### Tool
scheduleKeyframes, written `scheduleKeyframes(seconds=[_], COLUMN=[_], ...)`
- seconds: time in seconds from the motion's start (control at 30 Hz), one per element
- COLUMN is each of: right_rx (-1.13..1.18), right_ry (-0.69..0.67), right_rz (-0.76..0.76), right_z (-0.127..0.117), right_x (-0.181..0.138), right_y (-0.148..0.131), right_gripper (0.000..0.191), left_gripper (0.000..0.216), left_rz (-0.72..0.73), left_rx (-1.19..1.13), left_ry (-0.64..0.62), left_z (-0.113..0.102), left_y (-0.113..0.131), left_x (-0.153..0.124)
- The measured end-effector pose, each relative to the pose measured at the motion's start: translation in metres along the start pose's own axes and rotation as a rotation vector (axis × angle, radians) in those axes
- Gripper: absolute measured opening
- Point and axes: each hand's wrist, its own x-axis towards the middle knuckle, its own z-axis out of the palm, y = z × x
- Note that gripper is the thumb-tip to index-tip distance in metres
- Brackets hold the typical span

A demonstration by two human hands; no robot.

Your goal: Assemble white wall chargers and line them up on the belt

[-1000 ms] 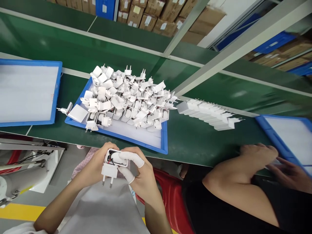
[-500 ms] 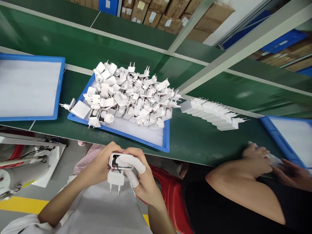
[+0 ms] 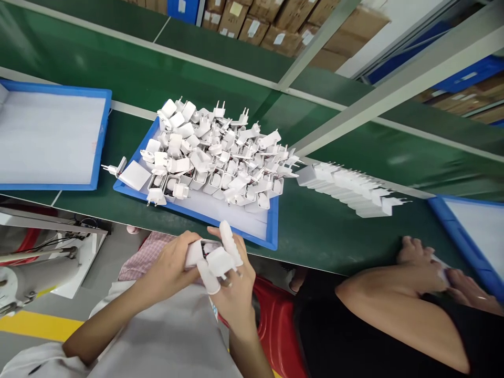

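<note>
Seen from the head camera, a long green worktop (image 3: 315,231) runs across the scene, backed by a glossy green panel (image 3: 129,68) and crossed by a pale metal post (image 3: 386,89). A worker in a light garment sits at its near edge, holding a white charger (image 3: 193,254) above the lap, just off the worktop. The left hand (image 3: 171,265) has its fingers closed around the casing; the right hand (image 3: 236,289), thumb and forefinger in white covers, spreads those two fingers part-way, the two-pin plug piece (image 3: 219,261) between them, though how firmly they grip it cannot be told.

Ahead, a blue-rimmed tray (image 3: 271,231) bears a tangled heap of white chargers (image 3: 216,157), one lying at its left corner with the plug jutting past the rim. To the right, more chargers stand in a neat row (image 3: 342,191) on the worktop. Other white-lined trays flank the scene, one at left (image 3: 103,136), one at far right (image 3: 457,231), beside a co-worker's forearms (image 3: 394,294).

Beyond the panel, brown cartons (image 3: 275,39) are stacked near a blue bin (image 3: 183,10); below, a red seat (image 3: 271,325) and a yellow stripe (image 3: 39,325) mark the grey floor
</note>
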Motion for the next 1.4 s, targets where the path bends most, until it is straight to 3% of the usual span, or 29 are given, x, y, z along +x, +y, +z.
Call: scheduleKeyframes(seconds=[0.07,0.17,0.3,0.4,0.57,0.7,0.87,1.13,1.23,1.4], right_rx=[0.026,0.113,0.279,0.474,0.559,0.548,0.584,0.525,0.442,0.303], right_ry=[-0.097,-0.147,-0.010,0.131,0.309,0.434,0.479,0.227,0.105,0.022], right_rz=[0.021,-0.002,-0.013,0.136,0.304,0.409,0.471,0.263,0.104,-0.132], right_z=[-0.010,-0.008,0.023,0.047,0.073,0.085,0.082,0.051,0.033,0.005], right_x=[0.008,0.020,0.032,0.031,0.013,0.006,0.012,0.013,0.016,0.024], right_y=[0.006,0.017,0.036,0.049,0.058,0.052,0.034,0.017,0.019,0.012], right_gripper=[0.043,0.034,0.021,0.007,0.012,0.015,0.013,0.011,0.024,0.043], left_gripper=[0.032,0.031,0.021,0.028,0.037,0.026,0.031,0.016,0.011,0.035], left_rz=[-0.027,0.069,0.171,0.169,0.236,0.336,0.319,0.457,0.480,0.530], left_rx=[-0.030,-0.088,0.007,0.062,0.045,0.030,0.039,-0.111,-0.157,-0.274], left_ry=[-0.043,-0.117,-0.101,0.006,0.298,0.325,0.266,0.288,0.298,0.338], left_z=[-0.008,-0.019,-0.027,-0.026,-0.004,0.007,-0.008,-0.023,-0.022,-0.023], left_y=[-0.006,-0.018,-0.035,-0.049,-0.071,-0.065,-0.037,-0.023,-0.020,-0.011], left_x=[0.002,0.014,0.036,0.042,0.033,0.031,0.029,0.028,0.028,0.024])
